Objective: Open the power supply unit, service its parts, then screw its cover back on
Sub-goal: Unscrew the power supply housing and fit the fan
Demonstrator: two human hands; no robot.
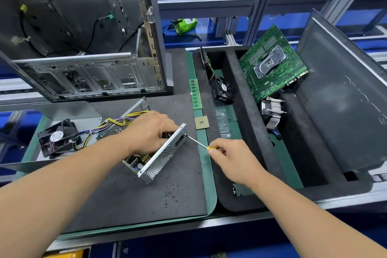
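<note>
On the dark mat (129, 190) nearest you, your left hand (149, 132) curls over the open top of the power supply unit (156, 157), fingertips tucked inside the casing where you cannot see them, so much of the circuit board is hidden and only a corner of its components shows. Your right hand (229, 156) pinches the yellow handle of a screwdriver (198, 142) between thumb and curled fingers; most of the handle is buried in your grip, and the thin shaft runs up-left to the unit's perforated metal end panel, its tip at a dark opening there. Whether it sits on a screw is too small to tell. Yellow and purple wires (109, 124) trail left from the unit toward a black fan (59, 138) whose round label is unreadable. Just beyond your right hand lie a square processor chip (201, 122) and a green memory stick (195, 94) on the green strip. Farther right, a black foam tray (232, 81) holds a second fan (222, 89), a finned heatsink (272, 114), and a tilted green motherboard (272, 63); a grey side panel (343, 94) leans beside them, cut off at the frame edge. Farthest back on the left stands an emptied computer case (83, 33), its top out of view.
</note>
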